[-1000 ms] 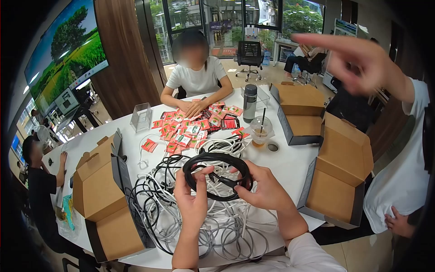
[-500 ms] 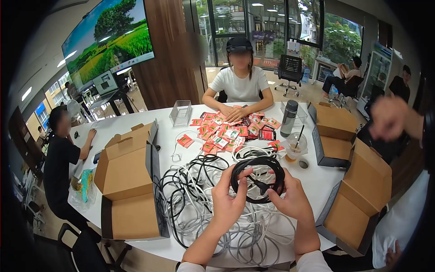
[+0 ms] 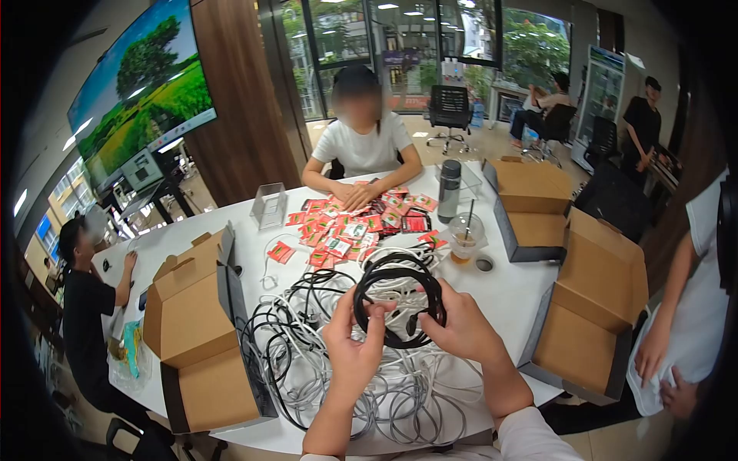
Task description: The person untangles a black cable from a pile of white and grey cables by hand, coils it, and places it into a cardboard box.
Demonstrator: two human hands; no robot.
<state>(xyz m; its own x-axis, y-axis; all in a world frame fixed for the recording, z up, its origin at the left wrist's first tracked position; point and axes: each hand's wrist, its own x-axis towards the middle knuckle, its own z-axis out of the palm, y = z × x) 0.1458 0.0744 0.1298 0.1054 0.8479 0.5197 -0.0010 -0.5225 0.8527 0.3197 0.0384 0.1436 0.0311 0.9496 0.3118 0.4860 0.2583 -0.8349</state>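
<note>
A coiled black cable (image 3: 400, 272) is held upright as a ring above the table, between my two hands. My left hand (image 3: 355, 338) grips its left side, with the thumb and fingers at the inner edge. On the right side, my right hand (image 3: 461, 323) pinches the coil near a dark plug (image 3: 413, 324). Beneath and around both hands lies a large tangle of white, grey and black cables (image 3: 369, 392). Red and white packets (image 3: 338, 238) are piled beyond the coil.
Open cardboard boxes stand at left (image 3: 200, 307), right (image 3: 592, 307) and back right (image 3: 530, 200). A dark bottle (image 3: 450, 190) and a plastic cup (image 3: 464, 242) stand right of the packets. One person (image 3: 361, 146) sits opposite; others are at left (image 3: 88, 307) and right (image 3: 692, 284).
The view has shifted right, so the scene sits farther left. The black coil has turned slightly in my hands. The person at the right has lowered a raised hand.
</note>
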